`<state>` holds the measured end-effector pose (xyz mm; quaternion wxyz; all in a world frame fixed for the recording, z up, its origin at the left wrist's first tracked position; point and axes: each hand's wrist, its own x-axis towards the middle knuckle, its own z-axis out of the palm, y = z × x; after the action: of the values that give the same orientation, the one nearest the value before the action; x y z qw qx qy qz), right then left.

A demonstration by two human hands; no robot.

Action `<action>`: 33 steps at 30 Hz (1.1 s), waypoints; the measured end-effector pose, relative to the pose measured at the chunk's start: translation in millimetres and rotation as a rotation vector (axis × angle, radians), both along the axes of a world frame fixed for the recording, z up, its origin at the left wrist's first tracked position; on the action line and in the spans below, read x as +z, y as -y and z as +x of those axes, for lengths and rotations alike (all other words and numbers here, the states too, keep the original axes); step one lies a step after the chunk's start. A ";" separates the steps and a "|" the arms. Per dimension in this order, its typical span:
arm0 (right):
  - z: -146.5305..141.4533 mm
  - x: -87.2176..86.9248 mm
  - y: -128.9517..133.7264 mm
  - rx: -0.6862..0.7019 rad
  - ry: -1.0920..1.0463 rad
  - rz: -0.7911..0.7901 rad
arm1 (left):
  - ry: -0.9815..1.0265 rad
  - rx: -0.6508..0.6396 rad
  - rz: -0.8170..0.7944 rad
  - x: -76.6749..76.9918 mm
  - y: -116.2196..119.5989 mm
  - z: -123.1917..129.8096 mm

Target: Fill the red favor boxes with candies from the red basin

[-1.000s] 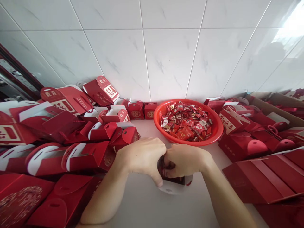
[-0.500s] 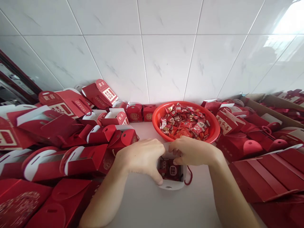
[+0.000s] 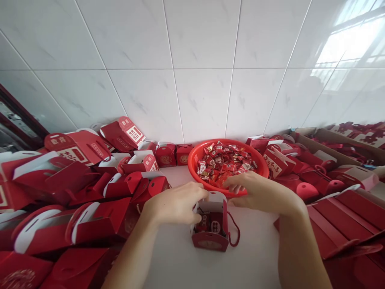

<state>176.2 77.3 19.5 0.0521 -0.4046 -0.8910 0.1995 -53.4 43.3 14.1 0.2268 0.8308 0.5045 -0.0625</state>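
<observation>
A small open red gift box with a white lining stands on the table in front of me. Dark red wrapped sweets lie inside it, and a red cord handle hangs out on the right. My left hand grips the box's left wall, thumb at the inner edge. Between the box and the front rim of an orange-red plastic basket is my right hand, fingers curved and apart, holding nothing visible. Wrapped sweets fill the basket.
Many red gift boxes crowd the left side, several with lids up. More red boxes and cardboard cartons line the right. A white tiled wall rises behind the basket.
My right hand has left the box and moved up and right towards the basket. My left hand stays at the box, whose red front face now shows. The view has tilted upwards.
</observation>
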 end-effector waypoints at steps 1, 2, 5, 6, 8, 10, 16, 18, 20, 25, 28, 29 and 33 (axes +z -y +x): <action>3.1 1.0 0.6 -0.009 -0.011 -0.004 | 0.011 -0.009 0.004 0.1 -1.2 -0.2; 6.2 1.7 1.2 -0.017 -0.023 -0.004 | 0.021 -0.021 0.005 0.5 -2.2 -0.4; 14.4 3.6 3.7 -0.048 -0.064 0.010 | 0.061 -0.036 0.007 3.7 -3.2 -0.4; 16.3 4.2 4.7 -0.057 -0.083 0.016 | 0.073 -0.034 0.013 5.1 -3.0 -0.1; 18.1 5.4 6.7 -0.059 -0.131 0.013 | 0.091 -0.025 0.027 7.5 -2.3 0.3; 17.1 5.2 8.6 -0.049 -0.183 0.001 | 0.105 -0.022 0.034 8.6 -1.9 0.3; 8.7 -14.4 15.1 -0.073 -0.208 0.053 | 0.139 -0.010 0.050 0.7 -4.0 -5.4; 6.6 -27.9 19.6 -0.099 -0.277 0.066 | 0.136 -0.013 0.064 -2.5 -4.6 -6.1; 3.2 -43.9 25.4 -0.137 -0.374 0.071 | 0.125 -0.030 0.074 -4.1 -5.2 -4.4; -15.3 -85.5 39.3 -0.268 -0.605 0.149 | 0.126 -0.035 0.044 -5.4 -7.7 3.1; -24.7 -101.0 45.2 -0.308 -0.668 0.197 | 0.173 -0.024 0.013 -8.5 -7.7 0.3; -26.0 -103.9 46.7 -0.308 -0.685 0.209 | 0.188 -0.015 0.010 -9.6 -6.7 -2.2; -22.4 -107.5 50.3 -0.248 -0.792 0.196 | 0.221 0.018 0.030 -12.1 1.6 -12.7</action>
<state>153.8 27.0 -88.1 0.4521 -0.3939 -0.7615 0.2462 -66.1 41.7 2.0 0.2691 0.8312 0.4849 0.0389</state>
